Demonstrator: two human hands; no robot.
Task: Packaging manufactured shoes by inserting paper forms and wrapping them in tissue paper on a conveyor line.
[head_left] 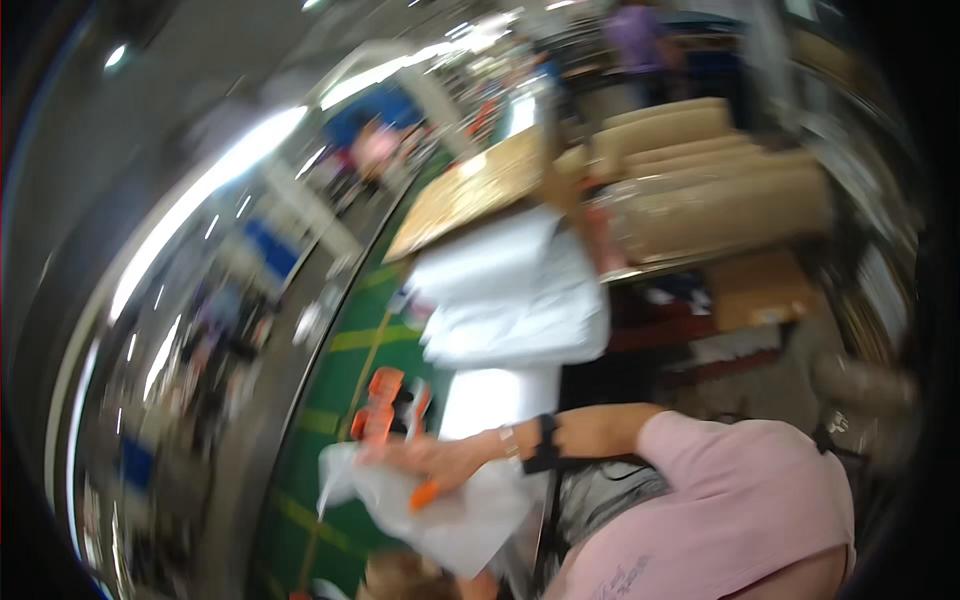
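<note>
The picture is blurred by motion and tilted. My right hand (435, 462), with a black wristband, reaches left over the green surface. Its fingers seem closed on the upper edge of a thin white plastic bag (455, 530), which spreads out below them. A small orange piece (423, 494) shows under the palm; its kind is not clear. Just beyond the fingertips lies an orange object with dark and pale parts (380, 400), too smeared to name. Only a sliver of skin, likely my left hand (478, 585), shows at the lower edge below the bag, its fingers hidden.
Ahead stands a stack of white plastic packages (510, 290) with a brown cardboard piece (480, 185) on top. Large wrapped brown bundles (710, 205) lie to the right above a cardboard box (762, 290). The green surface (345, 350) runs away alongside. A person in purple (640, 40) stands far off.
</note>
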